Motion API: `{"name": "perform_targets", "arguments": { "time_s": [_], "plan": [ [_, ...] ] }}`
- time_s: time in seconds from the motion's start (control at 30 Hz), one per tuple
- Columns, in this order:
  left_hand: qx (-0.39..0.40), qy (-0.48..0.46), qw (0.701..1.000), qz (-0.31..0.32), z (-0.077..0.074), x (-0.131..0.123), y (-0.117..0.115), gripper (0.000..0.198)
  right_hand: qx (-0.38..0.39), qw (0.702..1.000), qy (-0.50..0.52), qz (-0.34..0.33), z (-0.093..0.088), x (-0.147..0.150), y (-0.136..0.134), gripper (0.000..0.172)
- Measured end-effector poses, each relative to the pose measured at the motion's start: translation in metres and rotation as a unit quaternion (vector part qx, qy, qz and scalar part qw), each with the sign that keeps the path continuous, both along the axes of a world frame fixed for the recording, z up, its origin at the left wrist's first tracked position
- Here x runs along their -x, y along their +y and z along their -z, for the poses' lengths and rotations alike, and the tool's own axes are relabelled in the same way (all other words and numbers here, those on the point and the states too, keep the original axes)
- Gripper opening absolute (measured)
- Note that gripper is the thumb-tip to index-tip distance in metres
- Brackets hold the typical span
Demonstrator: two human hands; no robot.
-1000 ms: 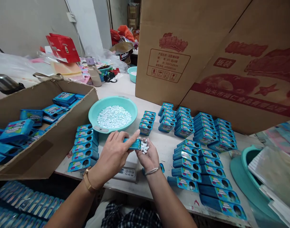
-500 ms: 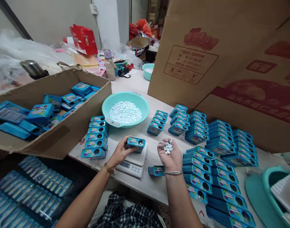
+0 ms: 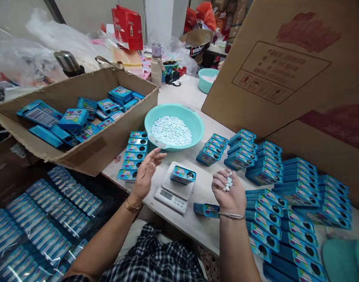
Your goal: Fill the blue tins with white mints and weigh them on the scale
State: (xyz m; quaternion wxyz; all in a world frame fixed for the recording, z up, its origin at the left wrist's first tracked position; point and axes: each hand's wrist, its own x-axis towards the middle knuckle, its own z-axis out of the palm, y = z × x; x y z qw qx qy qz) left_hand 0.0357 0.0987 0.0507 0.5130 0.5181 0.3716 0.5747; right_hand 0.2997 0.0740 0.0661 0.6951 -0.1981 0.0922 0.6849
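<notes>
A small blue candy box (image 3: 183, 174) lies on a white digital scale (image 3: 175, 188) at the table's front edge. My left hand (image 3: 146, 172) hovers just left of the scale, fingers spread and holding nothing. My right hand (image 3: 228, 190) is cupped, palm up, to the right of the scale and holds a heap of small white candies (image 3: 228, 182). A teal bowl (image 3: 194, 122) of the same white candies stands behind the scale. Another blue box (image 3: 206, 210) lies on the table by my right wrist.
An open cardboard carton (image 3: 88, 153) of blue boxes stands at the left. Rows of blue boxes (image 3: 285, 184) cover the table on the right, and a short column (image 3: 133, 154) lies left of the scale. Big cardboard boxes (image 3: 288, 66) stand behind. Wrapped packs (image 3: 44, 223) lie low at left.
My left hand put the blue box down on the scale, let go and drew back to the left with fingers apart. My right hand kept the candies. The view swung left.
</notes>
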Motion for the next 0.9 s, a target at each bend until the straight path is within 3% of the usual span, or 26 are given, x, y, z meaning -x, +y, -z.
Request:
{"name": "perform_targets", "arguments": {
  "time_s": [0.33,0.53,0.63,0.73,0.9],
  "plan": [
    [0.028,0.005,0.999,0.027,0.012,0.0,-0.003,0.061,-0.024,0.999,-0.041,-0.012,-0.002,-0.002,-0.002,0.019],
    [-0.004,0.06,0.997,0.051,0.012,-0.002,-0.005,0.058,-0.039,0.997,-0.063,-0.014,-0.003,-0.001,-0.003,0.016],
    [-0.046,0.152,0.987,0.024,0.002,-0.01,-0.01,0.056,-0.031,0.997,-0.073,-0.009,-0.006,0.005,-0.003,0.019],
    [-0.134,0.25,0.959,-0.013,-0.015,-0.025,-0.016,0.049,-0.002,0.998,-0.066,-0.002,-0.011,0.015,-0.001,0.025],
    [-0.266,0.397,0.876,0.063,-0.047,-0.063,-0.017,0.03,0.031,0.997,-0.062,0.017,-0.02,0.043,0.005,0.024]
  ]
}}
